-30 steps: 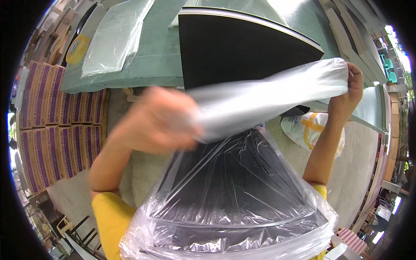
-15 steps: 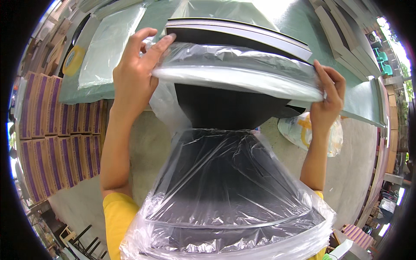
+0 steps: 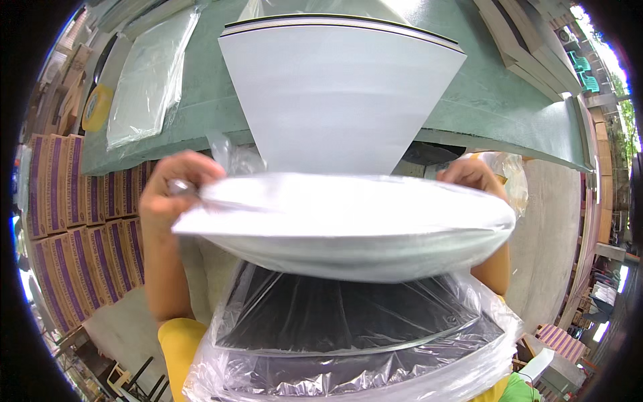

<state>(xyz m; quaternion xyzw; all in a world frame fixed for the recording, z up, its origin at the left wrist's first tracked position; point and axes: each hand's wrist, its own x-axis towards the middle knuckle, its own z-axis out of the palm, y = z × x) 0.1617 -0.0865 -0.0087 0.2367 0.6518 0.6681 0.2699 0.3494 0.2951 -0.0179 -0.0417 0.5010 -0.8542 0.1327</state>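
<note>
A white board in a clear plastic bag (image 3: 348, 214) hangs in front of me, bowed and smeared by motion. My left hand (image 3: 179, 186) is closed on its far left corner, and my right hand (image 3: 474, 177) grips the far right part, with its fingers partly hidden behind the board. Beyond it, a stack of white and black boards (image 3: 341, 87) lies over the table's near edge, a white face on top. Below my hands, a plastic-wrapped pile of black boards (image 3: 341, 315) rests against me.
Flat clear plastic bags (image 3: 151, 84) and a yellow tape roll (image 3: 98, 108) lie on the left of the green table (image 3: 207, 120). Long pale boards (image 3: 526, 50) line its right side. Brown cartons (image 3: 87, 251) are stacked at left. A plastic bag (image 3: 516, 177) sits beneath the table's right edge.
Both hands have drawn back toward me from the stack, bringing the bagged board along. The stack's upper face, black before, now shows white.
</note>
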